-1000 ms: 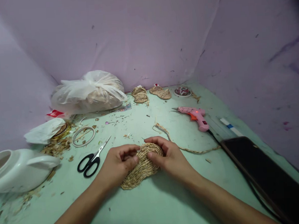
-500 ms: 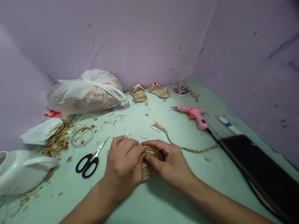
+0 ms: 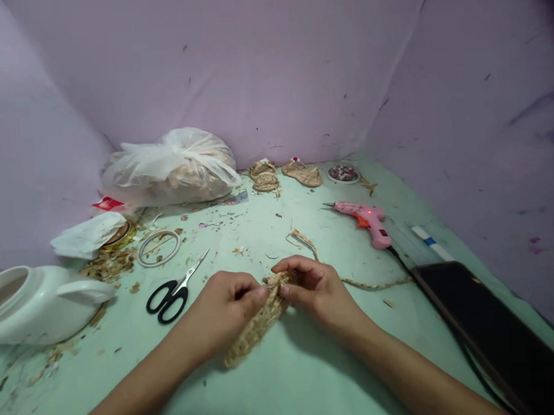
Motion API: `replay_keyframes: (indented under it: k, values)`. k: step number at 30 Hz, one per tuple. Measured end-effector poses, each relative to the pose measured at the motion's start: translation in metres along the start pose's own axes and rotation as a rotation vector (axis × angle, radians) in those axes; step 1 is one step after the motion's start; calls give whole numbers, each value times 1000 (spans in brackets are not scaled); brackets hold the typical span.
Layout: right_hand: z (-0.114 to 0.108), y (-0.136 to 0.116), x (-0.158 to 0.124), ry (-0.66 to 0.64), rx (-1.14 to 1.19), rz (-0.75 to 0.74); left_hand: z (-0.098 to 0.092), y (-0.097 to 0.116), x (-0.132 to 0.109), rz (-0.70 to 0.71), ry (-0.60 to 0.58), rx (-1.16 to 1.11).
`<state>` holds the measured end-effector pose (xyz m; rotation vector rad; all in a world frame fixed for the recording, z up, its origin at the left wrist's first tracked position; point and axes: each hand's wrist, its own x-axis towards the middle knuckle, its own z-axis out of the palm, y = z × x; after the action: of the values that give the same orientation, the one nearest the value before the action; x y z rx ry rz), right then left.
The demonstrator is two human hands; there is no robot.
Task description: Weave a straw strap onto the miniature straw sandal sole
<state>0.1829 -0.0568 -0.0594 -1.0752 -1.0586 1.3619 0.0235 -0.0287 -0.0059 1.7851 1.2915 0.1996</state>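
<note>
A flat woven straw piece [image 3: 256, 328], made of coiled braid, is held between my two hands above the green table. My left hand [image 3: 231, 307] is closed on its left side, thumb along the upper edge. My right hand [image 3: 313, 290] pinches its upper right end between thumb and fingers. The piece tilts, its lower end pointing toward the left forearm; part of it is hidden behind my fingers. A straw braid [image 3: 375, 286] lies on the table beyond my right hand, its frayed end curling up behind the fingers.
Black-handled scissors [image 3: 174, 295] and a tape ring [image 3: 159, 248] lie left. A pink glue gun [image 3: 362, 218] with a lit red light and a black phone-like slab [image 3: 495, 319] are right. A white jug [image 3: 39, 310], a plastic bag [image 3: 171, 170], straw slippers [image 3: 303, 173] and a bead dish [image 3: 343, 174] stand around.
The woven piece has been turned, so its lower end now shows below my left hand. Both hands have shifted their grip. The whole view has moved slightly.
</note>
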Motion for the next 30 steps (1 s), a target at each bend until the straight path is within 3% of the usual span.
replay_keyframes:
  k: [2, 5, 7, 11, 15, 18, 22, 23, 27, 30]
  values:
    - [0, 0, 1, 43, -83, -55, 1, 5, -6, 14, -42, -8]
    - [3, -1, 0, 199, -254, -128, 8, 9, -14, 72, 24, 111]
    - [6, -2, -3, 229, -229, -73, 14, 8, -18, 127, 112, 222]
    - [14, -1, -9, 33, 149, 113, 26, 4, -20, 279, 335, 451]
    - [15, 4, -8, -14, 315, 131, 30, 0, -22, 421, 356, 559]
    - [13, 7, -4, 56, 286, 176, 21, -1, -25, 472, 353, 556]
    - [10, 5, -1, 61, 274, 226, -4, -3, -18, 365, 667, 473]
    - [10, 4, -1, 52, 279, 238, -10, -4, -14, 343, 681, 423]
    - [10, 3, -1, 50, 279, 249, -13, -7, 4, 297, 293, 137]
    - [11, 6, 0, 106, 231, 245, -2, -9, 11, 267, 190, 79]
